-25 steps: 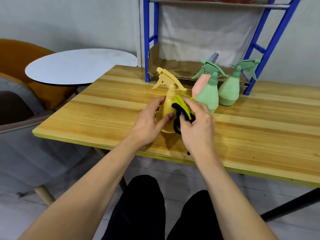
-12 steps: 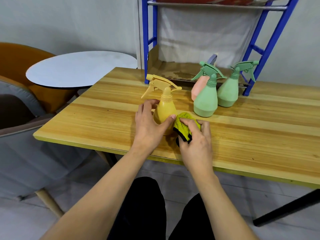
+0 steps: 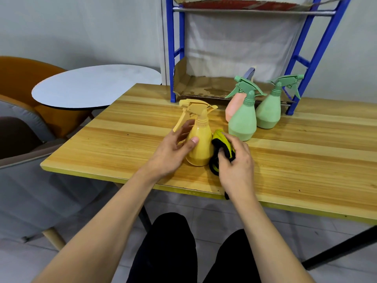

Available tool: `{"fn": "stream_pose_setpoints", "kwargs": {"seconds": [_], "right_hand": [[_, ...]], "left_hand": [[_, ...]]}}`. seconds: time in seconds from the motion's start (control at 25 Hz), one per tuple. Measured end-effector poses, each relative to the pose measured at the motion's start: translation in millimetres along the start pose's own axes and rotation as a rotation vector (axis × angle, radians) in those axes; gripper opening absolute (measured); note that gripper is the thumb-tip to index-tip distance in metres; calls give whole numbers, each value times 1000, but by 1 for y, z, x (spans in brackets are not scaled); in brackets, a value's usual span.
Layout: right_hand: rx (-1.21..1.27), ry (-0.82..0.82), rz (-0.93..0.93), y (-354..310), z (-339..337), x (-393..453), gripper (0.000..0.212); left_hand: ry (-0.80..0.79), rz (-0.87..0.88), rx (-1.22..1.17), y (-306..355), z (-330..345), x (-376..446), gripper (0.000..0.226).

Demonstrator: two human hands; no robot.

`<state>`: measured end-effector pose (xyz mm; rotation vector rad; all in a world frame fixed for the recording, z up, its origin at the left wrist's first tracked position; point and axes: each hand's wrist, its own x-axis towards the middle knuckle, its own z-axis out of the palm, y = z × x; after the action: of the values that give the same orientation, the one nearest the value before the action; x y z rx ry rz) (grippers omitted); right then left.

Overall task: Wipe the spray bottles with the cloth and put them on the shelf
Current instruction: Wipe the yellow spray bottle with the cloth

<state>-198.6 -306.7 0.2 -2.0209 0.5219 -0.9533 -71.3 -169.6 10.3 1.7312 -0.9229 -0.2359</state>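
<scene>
Wooden counter carried the yellow bottle, now upright with its nozzle turned left since a second before. Left hand gripped its side; right hand clutched the cloth, lower against the bottle than before.

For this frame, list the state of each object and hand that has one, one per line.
Yellow plastic spray bottle: upright on the wooden table, held.
Left hand: grips the yellow bottle's body.
Right hand: holds the cloth.
Yellow cloth with black edging: bunched, pressed against the yellow bottle's side.
Nearer green spray bottle: upright, untouched.
Farther green spray bottle: upright, untouched.
Pink spray bottle: upright, partly hidden.
Blue metal shelf: lowest tier holds cardboard only.
</scene>
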Motion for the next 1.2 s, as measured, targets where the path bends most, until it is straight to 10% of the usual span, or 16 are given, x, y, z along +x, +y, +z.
{"fn": "stream_pose_setpoints", "kwargs": {"seconds": [1.2], "right_hand": [[-11,92,-90,-9,10,7,28]], "left_hand": [[212,19,10,-10,13,4,58]]}}
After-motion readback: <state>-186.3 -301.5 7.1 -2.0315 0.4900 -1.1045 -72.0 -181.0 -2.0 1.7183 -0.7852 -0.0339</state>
